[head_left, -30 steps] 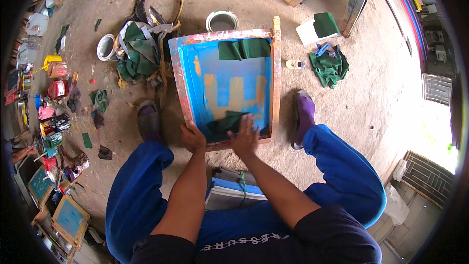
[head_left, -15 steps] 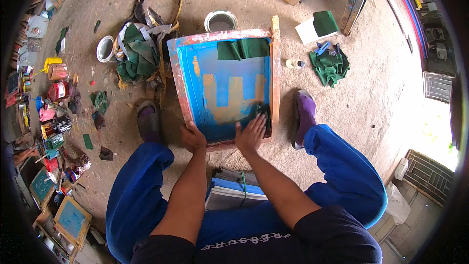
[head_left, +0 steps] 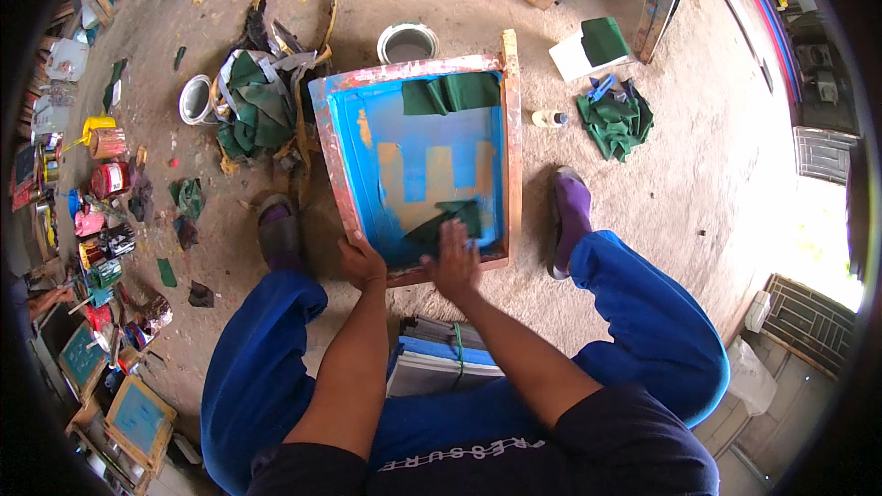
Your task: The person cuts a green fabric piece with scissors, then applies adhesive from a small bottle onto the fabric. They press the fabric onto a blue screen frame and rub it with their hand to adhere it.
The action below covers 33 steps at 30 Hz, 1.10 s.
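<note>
A wooden screen-printing frame [head_left: 332, 149] with a blue mesh [head_left: 368, 186] lies tilted a little in front of me, between my feet. My left hand [head_left: 362, 261] grips its near left corner, thumb on the rim. Over the near part of the mesh is my right hand [head_left: 455, 263], its fingers stretched out flat against a dark green cloth piece [head_left: 447, 223]. Part of that cloth is hidden under the fingers. Another green cloth strip [head_left: 450, 95] lies across the far end of the mesh. Tan letter-like shapes show in the middle.
Open tins [head_left: 407, 42] and a heap of green rags [head_left: 254, 103] lie beyond and left of the frame. To the right are a small bottle [head_left: 549, 118] and a crumpled green cloth [head_left: 617, 119]. Paint pots [head_left: 109, 179] crowd the far left. Bound boards [head_left: 443, 356] lie near me.
My right hand has slid left from the frame's near right corner, and the dark green cloth has shifted left with it. My left hand keeps its grip on the frame.
</note>
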Motion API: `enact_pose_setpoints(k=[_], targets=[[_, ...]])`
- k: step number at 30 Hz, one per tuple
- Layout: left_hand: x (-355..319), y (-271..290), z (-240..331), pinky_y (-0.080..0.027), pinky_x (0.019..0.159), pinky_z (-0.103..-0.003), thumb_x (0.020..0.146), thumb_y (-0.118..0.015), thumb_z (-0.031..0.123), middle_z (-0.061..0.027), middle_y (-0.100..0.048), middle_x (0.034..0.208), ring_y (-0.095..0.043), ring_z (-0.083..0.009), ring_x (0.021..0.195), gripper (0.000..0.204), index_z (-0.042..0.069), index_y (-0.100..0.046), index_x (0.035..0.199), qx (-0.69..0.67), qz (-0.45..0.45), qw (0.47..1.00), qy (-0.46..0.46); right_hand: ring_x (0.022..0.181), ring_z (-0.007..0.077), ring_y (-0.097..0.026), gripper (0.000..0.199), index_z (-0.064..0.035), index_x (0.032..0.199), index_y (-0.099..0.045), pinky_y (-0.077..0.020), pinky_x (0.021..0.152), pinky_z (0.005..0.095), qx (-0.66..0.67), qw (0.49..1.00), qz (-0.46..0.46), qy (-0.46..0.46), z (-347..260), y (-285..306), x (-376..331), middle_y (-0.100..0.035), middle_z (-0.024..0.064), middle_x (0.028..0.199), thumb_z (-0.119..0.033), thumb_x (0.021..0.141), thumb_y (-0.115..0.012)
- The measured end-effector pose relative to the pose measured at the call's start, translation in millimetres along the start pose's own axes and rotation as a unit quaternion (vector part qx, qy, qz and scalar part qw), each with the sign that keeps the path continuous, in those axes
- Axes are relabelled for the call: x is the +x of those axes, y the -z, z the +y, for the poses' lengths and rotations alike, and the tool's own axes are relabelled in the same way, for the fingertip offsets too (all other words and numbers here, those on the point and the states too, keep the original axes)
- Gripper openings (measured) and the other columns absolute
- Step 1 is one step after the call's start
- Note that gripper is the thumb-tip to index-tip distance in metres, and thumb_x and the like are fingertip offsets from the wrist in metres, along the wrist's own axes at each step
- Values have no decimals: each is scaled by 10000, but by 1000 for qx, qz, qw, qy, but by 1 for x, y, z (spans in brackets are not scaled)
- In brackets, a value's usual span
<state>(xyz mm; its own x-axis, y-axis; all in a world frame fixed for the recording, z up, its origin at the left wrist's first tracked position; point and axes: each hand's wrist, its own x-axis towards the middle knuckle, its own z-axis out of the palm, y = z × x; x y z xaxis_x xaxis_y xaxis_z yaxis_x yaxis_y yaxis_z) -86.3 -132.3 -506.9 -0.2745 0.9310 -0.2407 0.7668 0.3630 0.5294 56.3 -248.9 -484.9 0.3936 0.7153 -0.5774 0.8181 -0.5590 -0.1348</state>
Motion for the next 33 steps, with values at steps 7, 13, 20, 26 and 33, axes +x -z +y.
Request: enact_pose_setpoints(k=[7,13,20,26,33], targets=[[1,-1,0,-496,785,-611,1042,-412,622,-355,-680,997,-654,-554,940,721,-60,-591,1191,16,19,1000,-15,1612,335,-157,852,-32,1664,-175,-204,1264,565,60,987,-14,151,3,19,11,-137,200,1740,-580,1062,-427],[0,-2,2,-488,772,-621,1042,-406,630,-329,-688,942,-660,-543,904,710,-48,-596,1130,25,53,998,-35,1606,323,-184,893,-64,1667,-190,-199,1271,541,23,998,50,24,3,33,8,-142,181,1742,-616,1025,-471],[-2,3,1,-487,786,-626,1043,-403,636,-339,-680,1000,-649,-550,943,690,-12,-591,1187,20,14,1000,-7,1600,351,-180,927,-18,1652,-198,-179,1278,526,73,988,127,-49,3,34,13,-213,195,1719,-630,1014,-474],[2,-3,-5,-492,832,-615,1045,-399,630,-355,-676,1059,-646,-552,999,715,-26,-586,1263,18,-1,1000,8,1604,358,-161,913,-15,1646,-210,-176,1273,552,59,997,21,54,11,12,12,-219,222,1709,-631,1021,-463],[-1,-5,1,-480,855,-619,1047,-404,610,-362,-661,1035,-630,-563,996,704,-48,-596,1203,-6,60,998,-30,1597,351,-203,864,-7,1637,-250,-219,1260,561,45,991,-36,117,9,23,3,-178,215,1727,-599,1043,-454]])
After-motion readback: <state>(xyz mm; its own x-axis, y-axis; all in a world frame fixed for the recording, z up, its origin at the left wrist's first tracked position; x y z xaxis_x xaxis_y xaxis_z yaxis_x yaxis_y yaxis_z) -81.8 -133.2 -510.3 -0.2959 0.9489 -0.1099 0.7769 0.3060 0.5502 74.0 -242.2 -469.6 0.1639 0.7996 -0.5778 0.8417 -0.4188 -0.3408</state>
